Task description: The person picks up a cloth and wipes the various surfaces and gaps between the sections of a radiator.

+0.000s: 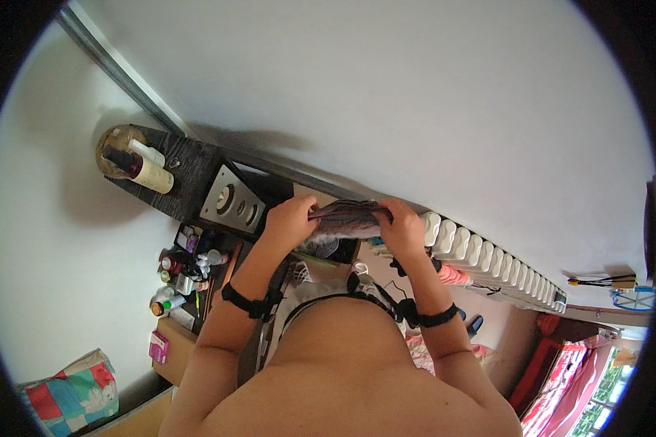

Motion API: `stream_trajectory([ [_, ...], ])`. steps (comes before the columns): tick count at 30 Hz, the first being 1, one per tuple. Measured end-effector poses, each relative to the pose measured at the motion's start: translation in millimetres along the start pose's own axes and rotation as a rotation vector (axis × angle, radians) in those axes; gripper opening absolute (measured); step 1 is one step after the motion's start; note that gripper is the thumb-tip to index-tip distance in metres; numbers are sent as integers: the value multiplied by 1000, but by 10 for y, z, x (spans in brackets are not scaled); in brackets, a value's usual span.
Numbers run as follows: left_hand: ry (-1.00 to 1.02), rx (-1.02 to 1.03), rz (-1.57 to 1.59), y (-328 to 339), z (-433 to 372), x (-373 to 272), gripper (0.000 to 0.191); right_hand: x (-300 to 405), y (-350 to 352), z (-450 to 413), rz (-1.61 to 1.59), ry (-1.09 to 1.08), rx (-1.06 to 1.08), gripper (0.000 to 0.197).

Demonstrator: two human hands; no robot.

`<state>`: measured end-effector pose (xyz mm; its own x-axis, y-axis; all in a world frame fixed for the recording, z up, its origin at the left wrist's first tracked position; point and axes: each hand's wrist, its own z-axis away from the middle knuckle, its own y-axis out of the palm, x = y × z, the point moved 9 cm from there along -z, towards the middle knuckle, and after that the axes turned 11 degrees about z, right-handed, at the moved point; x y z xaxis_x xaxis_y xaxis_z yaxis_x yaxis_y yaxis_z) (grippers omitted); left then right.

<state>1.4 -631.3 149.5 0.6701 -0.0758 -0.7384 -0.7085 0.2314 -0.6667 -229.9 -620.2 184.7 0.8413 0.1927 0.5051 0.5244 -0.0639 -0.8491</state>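
A dark piece of fabric (345, 221), greyish purple and paler along its lower edge, is stretched between my two hands in front of me. My left hand (291, 219) pinches one end of it between thumb and fingers. At the other end, my right hand (404, 228) grips the gathered edge. The cloth hangs in the air between the wall and my body, its top edge bunched into folds. Black straps circle both forearms.
A silver-fronted loudspeaker (232, 201) stands left of my left hand, below a dark shelf (188, 164) bearing bottles. Cosmetics and small bottles crowd a dark table (227, 281). A white column radiator (489, 257) runs along the wall (415, 109) at right, with coral cloth (452, 275) beside it.
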Motion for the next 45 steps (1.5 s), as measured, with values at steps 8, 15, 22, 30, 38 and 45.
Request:
stream_trajectory([
  [8,138,-150,-253,146,-554,337,22,-289,666,-264,224,76,-13,18],
  [15,226,-388,-472,141,-832,200,21,-659,1216,-325,436,-22,18,38],
  [22,484,-131,-175,845,-719,271,29,-740,1192,-336,418,58,-85,26],
  [30,447,14,-208,1203,-838,380,43,-212,1314,-259,411,-276,-49,49],
  [38,246,-460,141,552,-577,727,35,-55,1869,-574,751,-302,199,47],
  [45,208,-687,185,-40,-317,768,25,470,2570,-1078,495,-359,313,38],
])
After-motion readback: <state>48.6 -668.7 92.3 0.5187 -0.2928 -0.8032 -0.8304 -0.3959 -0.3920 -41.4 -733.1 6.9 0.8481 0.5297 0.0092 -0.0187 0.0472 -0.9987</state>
